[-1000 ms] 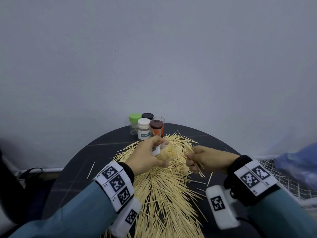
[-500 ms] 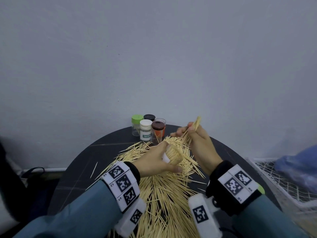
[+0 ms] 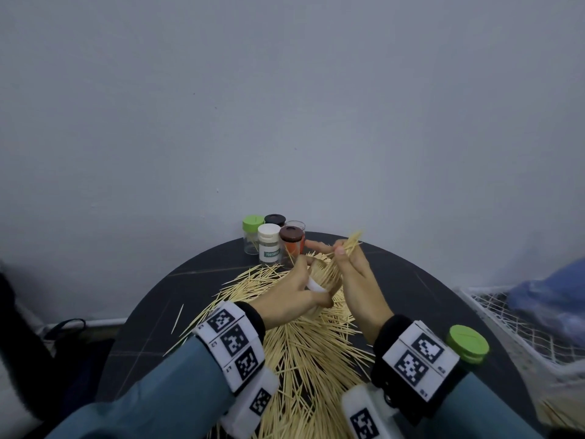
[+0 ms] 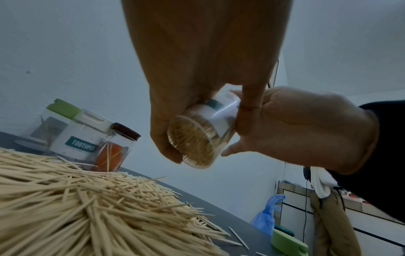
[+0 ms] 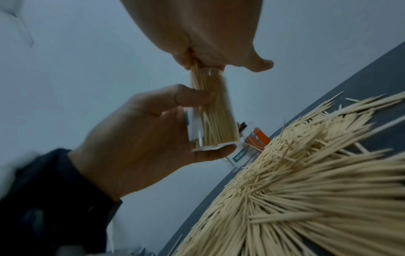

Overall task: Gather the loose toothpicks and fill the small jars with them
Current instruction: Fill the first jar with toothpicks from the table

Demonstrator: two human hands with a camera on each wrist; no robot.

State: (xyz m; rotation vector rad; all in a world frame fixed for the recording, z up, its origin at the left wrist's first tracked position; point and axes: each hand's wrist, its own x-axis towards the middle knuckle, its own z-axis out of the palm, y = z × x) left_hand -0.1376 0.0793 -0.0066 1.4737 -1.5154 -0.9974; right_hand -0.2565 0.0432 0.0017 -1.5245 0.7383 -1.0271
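Note:
My left hand [image 3: 308,285] grips a small clear jar [image 4: 203,135], tilted above the black round table [image 3: 190,289] and packed with toothpicks. My right hand [image 3: 340,251] pinches a bundle of toothpicks [image 3: 349,243] just above the jar's mouth. The bundle's [image 5: 197,76] lower ends reach into the jar [image 5: 217,124]. A big pile of loose toothpicks [image 3: 304,343] lies under both hands and covers the middle of the table.
Several jars stand at the table's far edge: a green-lidded jar [image 3: 252,236], a white-lidded jar labelled TOOTHPICK [image 3: 269,245], a brown-lidded jar [image 3: 291,245], a black-lidded jar [image 3: 274,219]. A loose green lid [image 3: 468,343] lies at the right. A wire basket [image 3: 506,321] stands beyond the table's right edge.
My right hand rose from the pile with a bundle of toothpicks and brought it to the jar's mouth. My left hand lifted and tilted the jar towards it.

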